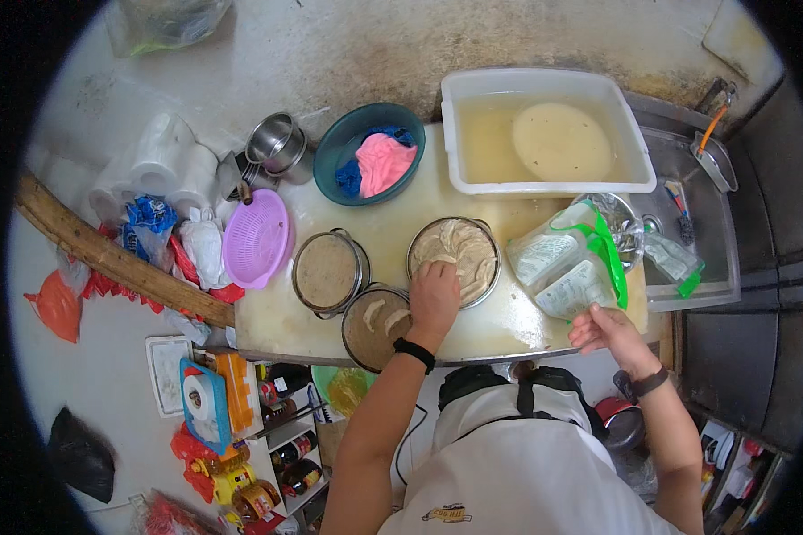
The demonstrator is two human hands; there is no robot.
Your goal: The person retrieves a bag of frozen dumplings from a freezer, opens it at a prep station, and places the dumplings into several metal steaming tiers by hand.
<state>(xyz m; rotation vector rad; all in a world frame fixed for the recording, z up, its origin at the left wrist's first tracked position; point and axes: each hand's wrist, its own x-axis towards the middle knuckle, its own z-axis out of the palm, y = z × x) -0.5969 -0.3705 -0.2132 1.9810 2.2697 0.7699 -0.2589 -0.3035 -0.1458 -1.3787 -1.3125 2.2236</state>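
My left hand reaches down over the near rim of a round steamer tray packed with pale folded dumplings. Its fingertips touch the dumplings; whether they pinch one is hidden. Left of it, partly under my wrist, lies a second round tray with a few dumplings on its brownish liner. A third tray, with a bare liner, stands behind that one. My right hand hovers at the counter's front edge, fingers loosely apart and seemingly holding nothing, close to the corner of a clear plastic food bag with green trim.
A white tub of cloudy liquid stands at the back, left of a metal sink. A green basin holds pink and blue cloths. A purple colander, steel pots and a wooden beam are at left.
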